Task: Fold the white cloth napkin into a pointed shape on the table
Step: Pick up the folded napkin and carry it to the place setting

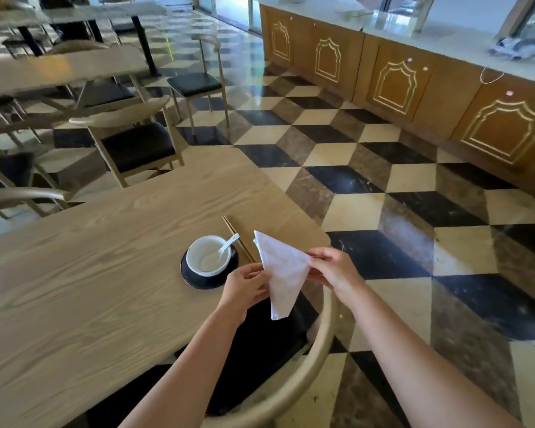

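The white cloth napkin (pixel 283 273) is folded into a triangle and held in the air above the table's near right corner, one point hanging down and another pointing up-left. My left hand (pixel 244 287) pinches its left edge. On its right corner my right hand (pixel 334 270) holds it from the other side. The wooden table (pixel 105 257) lies below and to the left.
A white bowl (pixel 208 254) with a white spoon (pixel 227 244) sits on a dark saucer (pixel 204 281), chopsticks (pixel 238 239) beside it. A chair with a black seat (pixel 278 350) stands under my arms. More chairs (pixel 136 140) and tables stand behind; a wooden counter (pixel 414 88) runs along the right.
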